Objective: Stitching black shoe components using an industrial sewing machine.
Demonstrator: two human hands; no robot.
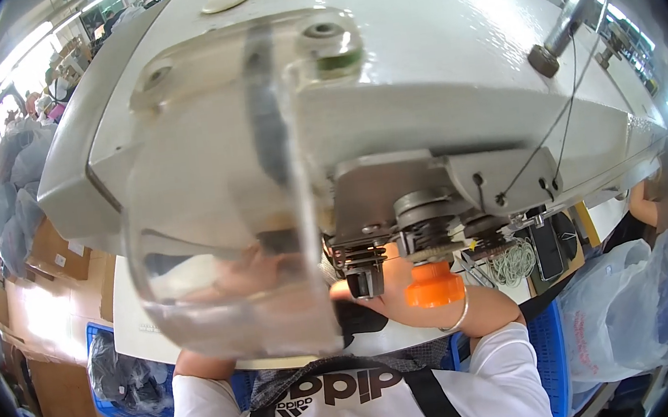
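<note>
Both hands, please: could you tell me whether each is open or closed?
Left hand: blurred behind the clear guard; grip cannot be told.
Right hand: partly hidden by the sewing machine; grip cannot be told.

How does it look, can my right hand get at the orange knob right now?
Probably yes: your right hand shows partly behind the orange knob and nothing visible stands between them, though depth is hard to judge.

Bright glare streaks the white machine (439, 43); edges curve into black
</note>
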